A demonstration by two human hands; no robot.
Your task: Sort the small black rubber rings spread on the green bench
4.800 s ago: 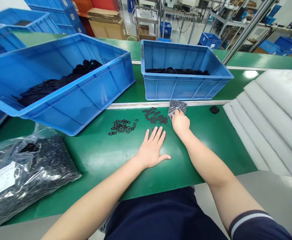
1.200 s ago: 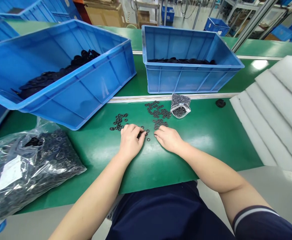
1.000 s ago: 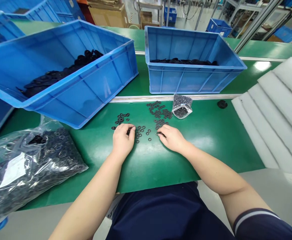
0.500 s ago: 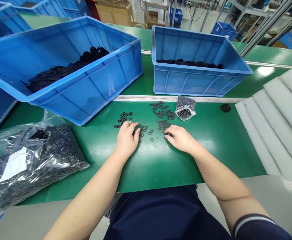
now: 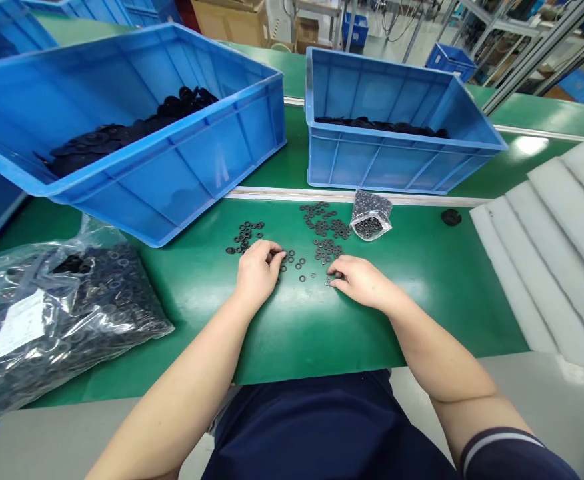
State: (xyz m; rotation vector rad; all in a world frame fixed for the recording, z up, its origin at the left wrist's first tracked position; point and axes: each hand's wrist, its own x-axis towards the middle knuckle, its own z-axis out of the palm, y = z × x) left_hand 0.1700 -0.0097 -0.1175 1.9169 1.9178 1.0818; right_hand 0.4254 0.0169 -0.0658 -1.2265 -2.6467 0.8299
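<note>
My left hand [image 5: 259, 272] rests over loose black rings [image 5: 291, 257] on the green table, its thumb and fingertips drawn together. What they pinch is hidden by the fingers. More black rings [image 5: 246, 231] lie scattered just beyond it. To the right, my right hand [image 5: 361, 280] has its fingers curled, with a gap between thumb and forefinger. Small thin rings [image 5: 328, 281] lie at those fingertips. Ahead of this hand, several ring clusters [image 5: 325, 229] are spread on the table beside a small open clear bag [image 5: 371, 217] of small dark rings.
Two blue bins [image 5: 212, 153] [image 5: 397, 160] holding black parts stand along the back. A large clear bag [image 5: 87, 307] full of black rings sits at left. White foam sheets [image 5: 537, 260] lean at right, near a black round part [image 5: 451, 217].
My left thumb and fingertips have closed together, and that hand has shifted slightly right. The right hand has dropped a little, close to the small rings.
</note>
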